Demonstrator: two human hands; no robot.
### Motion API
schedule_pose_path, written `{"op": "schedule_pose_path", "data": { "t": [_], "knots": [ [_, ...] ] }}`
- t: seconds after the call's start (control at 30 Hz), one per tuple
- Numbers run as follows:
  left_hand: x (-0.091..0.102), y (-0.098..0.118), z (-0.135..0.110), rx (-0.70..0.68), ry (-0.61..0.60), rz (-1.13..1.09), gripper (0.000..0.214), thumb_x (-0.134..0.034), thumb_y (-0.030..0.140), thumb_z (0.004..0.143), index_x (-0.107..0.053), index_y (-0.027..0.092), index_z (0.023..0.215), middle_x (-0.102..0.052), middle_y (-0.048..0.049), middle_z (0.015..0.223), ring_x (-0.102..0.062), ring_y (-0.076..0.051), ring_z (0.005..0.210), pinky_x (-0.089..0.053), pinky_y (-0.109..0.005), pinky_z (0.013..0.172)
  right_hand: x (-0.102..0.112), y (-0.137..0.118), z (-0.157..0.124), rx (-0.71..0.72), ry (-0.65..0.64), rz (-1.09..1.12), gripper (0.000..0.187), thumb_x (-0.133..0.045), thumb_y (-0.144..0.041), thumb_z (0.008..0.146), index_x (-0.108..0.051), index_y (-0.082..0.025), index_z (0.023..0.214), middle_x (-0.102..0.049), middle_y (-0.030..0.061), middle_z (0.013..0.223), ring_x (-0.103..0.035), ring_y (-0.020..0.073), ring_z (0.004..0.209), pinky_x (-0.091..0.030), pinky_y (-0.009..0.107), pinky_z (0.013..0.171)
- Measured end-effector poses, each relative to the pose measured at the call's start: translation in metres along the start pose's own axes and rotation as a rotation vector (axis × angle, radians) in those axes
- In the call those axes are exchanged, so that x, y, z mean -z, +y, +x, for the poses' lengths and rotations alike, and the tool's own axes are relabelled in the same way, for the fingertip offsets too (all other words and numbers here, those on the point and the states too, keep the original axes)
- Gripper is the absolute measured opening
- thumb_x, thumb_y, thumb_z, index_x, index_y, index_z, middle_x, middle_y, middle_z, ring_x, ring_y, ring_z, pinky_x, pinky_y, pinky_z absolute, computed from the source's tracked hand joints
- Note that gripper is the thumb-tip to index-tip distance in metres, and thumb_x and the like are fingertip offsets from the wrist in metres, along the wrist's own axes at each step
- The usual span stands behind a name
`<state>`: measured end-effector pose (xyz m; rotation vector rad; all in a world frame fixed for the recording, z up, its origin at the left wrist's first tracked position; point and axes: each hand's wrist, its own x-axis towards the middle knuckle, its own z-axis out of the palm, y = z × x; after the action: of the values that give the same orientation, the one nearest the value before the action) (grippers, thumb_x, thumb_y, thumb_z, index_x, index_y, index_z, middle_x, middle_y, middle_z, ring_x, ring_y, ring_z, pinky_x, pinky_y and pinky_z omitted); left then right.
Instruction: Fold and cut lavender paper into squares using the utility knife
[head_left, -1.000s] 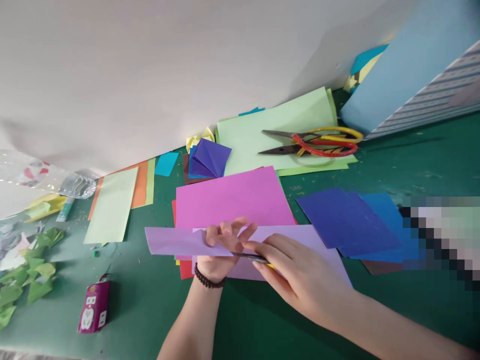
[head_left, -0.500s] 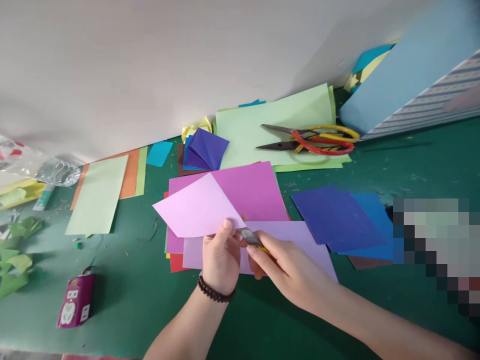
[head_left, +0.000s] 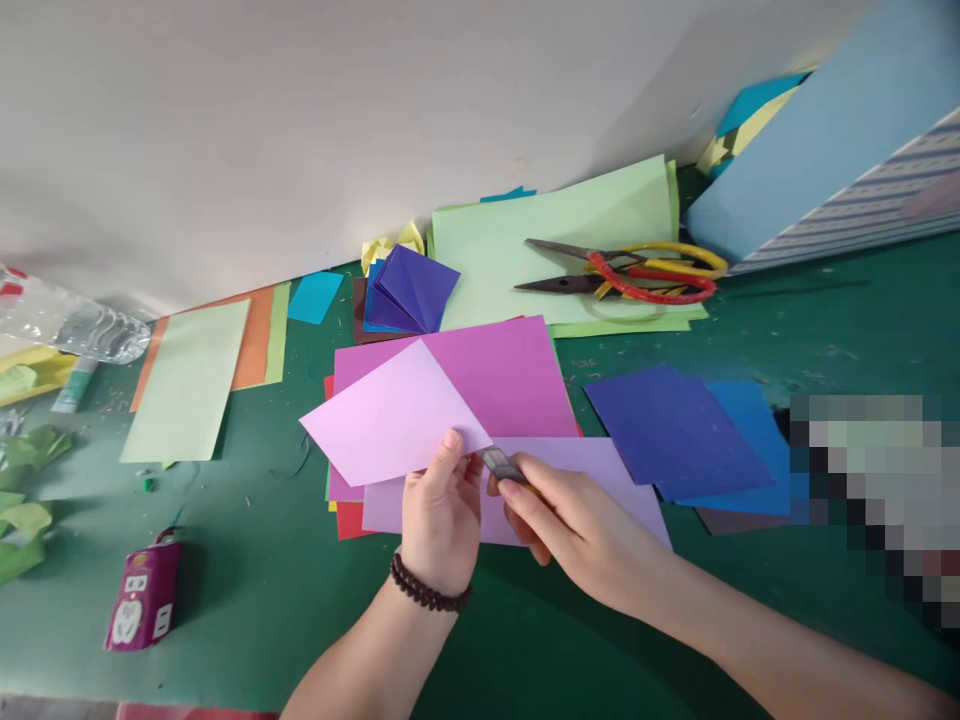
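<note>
A head camera looks down across the table.

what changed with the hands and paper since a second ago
The left hand turned, tilting its lilac sheet so a broad face shows instead of a narrow strip. The right hand keeps its cutter; nothing was visibly let go. The scissors stay on the pale green paper.

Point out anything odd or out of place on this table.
Crumpled yellow paper sits behind the fanned blue papers, and green scraps lie loose at far left: untidy compared with the flat pale green sheet. A pixelated patch hides part of the right side.
</note>
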<state>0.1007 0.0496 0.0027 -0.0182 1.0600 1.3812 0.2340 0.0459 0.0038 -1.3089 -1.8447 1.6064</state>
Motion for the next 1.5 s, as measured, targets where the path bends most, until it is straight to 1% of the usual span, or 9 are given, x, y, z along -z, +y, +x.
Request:
{"op": "schedule_pose_path", "data": {
  "t": [0.17,0.47,0.67,0.83,1.03,1.2,1.37,1.43,1.5],
  "knots": [
    [-0.0025,0.0033,-0.0022,0.008,-0.002,0.013,0.023,-0.085,0.026,0.062,-0.065,0.018,0.071,-0.06,0.0059,0.06,-0.056,-0.009,0.057,-0.043,-0.026,0.062,0.002,-0.0023,-0.0013,-0.022,-0.034,0.078,0.034,-0.025,-0.042,0.1,-0.036,-0.024,0.073,-0.049,-0.0054,0.053,-0.048,0.0114,0.049,-0.036,0.026,0.051],
    [-0.0047,0.0062,-0.0041,0.013,-0.01,0.043,0.027,-0.085,0.028,0.061,-0.061,0.018,0.067,-0.056,0.0061,0.057,-0.053,-0.01,0.055,-0.043,-0.026,0.058,0.0016,-0.0002,-0.0022,-0.038,-0.045,0.098,0.035,-0.026,-0.042,0.1,-0.037,-0.023,0.073,-0.049,-0.0055,0.054,-0.048,0.0107,0.049,-0.036,0.025,0.051],
    [-0.0021,0.0068,-0.0035,0.015,-0.005,0.057,0.028,-0.085,0.03,0.062,-0.06,0.017,0.067,-0.058,0.0048,0.06,-0.055,-0.011,0.06,-0.044,-0.027,0.065,0.002,-0.0011,-0.0019,-0.046,-0.056,0.101,0.035,-0.026,-0.042,0.1,-0.037,-0.023,0.073,-0.049,-0.0054,0.055,-0.048,0.0103,0.049,-0.037,0.025,0.051],
    [0.0002,0.0086,-0.0031,-0.001,0.025,0.078,0.03,-0.085,0.035,0.061,-0.062,0.017,0.066,-0.059,0.0032,0.062,-0.056,-0.011,0.065,-0.044,-0.027,0.07,0.0027,-0.0013,-0.0034,-0.049,-0.076,0.104,0.035,-0.026,-0.043,0.1,-0.038,-0.023,0.073,-0.049,-0.0053,0.055,-0.047,0.0099,0.049,-0.036,0.025,0.05],
    [-0.0009,0.0063,-0.0031,-0.005,0.032,0.077,0.029,-0.085,0.034,0.061,-0.063,0.016,0.068,-0.06,0.0027,0.064,-0.056,-0.011,0.065,-0.045,-0.027,0.071,0.0017,0.0011,-0.0041,-0.044,-0.076,0.117,0.035,-0.026,-0.043,0.1,-0.038,-0.023,0.074,-0.049,-0.0052,0.056,-0.048,0.01,0.049,-0.037,0.024,0.05],
    [-0.0011,0.003,-0.0038,-0.019,0.002,0.076,0.023,-0.084,0.028,0.064,-0.065,0.016,0.07,-0.058,0.0034,0.065,-0.055,-0.01,0.063,-0.045,-0.026,0.066,0.0016,0.0002,-0.0036,-0.036,-0.072,0.152,0.035,-0.026,-0.045,0.099,-0.038,-0.023,0.074,-0.05,-0.005,0.056,-0.049,0.0102,0.05,-0.038,0.024,0.05],
    [-0.0027,0.002,-0.008,-0.046,-0.074,0.111,0.019,-0.081,0.025,0.069,-0.064,0.016,0.068,-0.06,0.002,0.071,-0.055,-0.01,0.065,-0.046,-0.025,0.065,0.003,-0.0016,-0.0039,-0.037,-0.056,0.156,0.035,-0.027,-0.045,0.099,-0.038,-0.023,0.075,-0.05,-0.005,0.055,-0.049,0.0106,0.049,-0.037,0.024,0.049],
    [-0.004,0.0024,-0.0093,-0.072,-0.103,0.135,0.02,-0.08,0.026,0.069,-0.064,0.016,0.066,-0.061,0.0007,0.075,-0.056,-0.011,0.068,-0.047,-0.026,0.067,0.0034,-0.0018,-0.0042,-0.034,-0.055,0.156,0.035,-0.026,-0.045,0.099,-0.038,-0.023,0.075,-0.05,-0.0049,0.056,-0.049,0.0107,0.05,-0.037,0.025,0.05],
    [-0.0052,0.0026,-0.0097,-0.118,-0.121,0.14,0.022,-0.081,0.032,0.068,-0.065,0.017,0.07,-0.063,-0.0008,0.081,-0.058,-0.013,0.073,-0.047,-0.027,0.067,0.0037,-0.0022,-0.0044,-0.032,-0.055,0.154,0.035,-0.026,-0.045,0.1,-0.038,-0.023,0.075,-0.05,-0.0047,0.056,-0.05,0.0109,0.05,-0.037,0.025,0.05]
  ]
}}
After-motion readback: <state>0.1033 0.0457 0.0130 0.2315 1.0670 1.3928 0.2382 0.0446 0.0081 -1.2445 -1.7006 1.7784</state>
